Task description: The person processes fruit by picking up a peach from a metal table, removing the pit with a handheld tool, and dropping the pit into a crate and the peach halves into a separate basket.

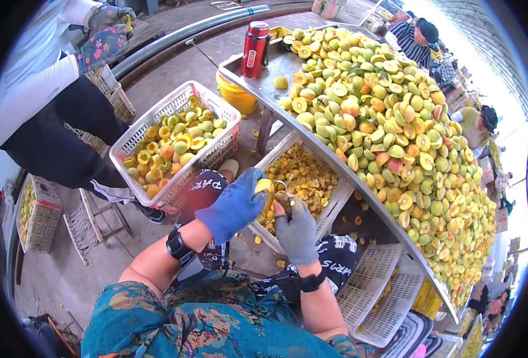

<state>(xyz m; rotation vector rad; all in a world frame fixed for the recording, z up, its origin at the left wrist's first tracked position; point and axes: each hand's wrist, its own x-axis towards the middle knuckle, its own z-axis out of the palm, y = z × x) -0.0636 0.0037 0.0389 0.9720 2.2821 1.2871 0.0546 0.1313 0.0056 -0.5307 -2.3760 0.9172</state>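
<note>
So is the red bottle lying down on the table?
No, the red bottle stands upright on the metal table, beside the pile of fruit.

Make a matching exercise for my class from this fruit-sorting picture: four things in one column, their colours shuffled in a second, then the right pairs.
Things:
1. left hand glove
2. right hand glove
3. flask on the metal table
4. bucket under the table

Colours:
A. yellow
B. grey
C. red
D. blue

Pairs: 1-D, 2-B, 3-C, 4-A
</note>
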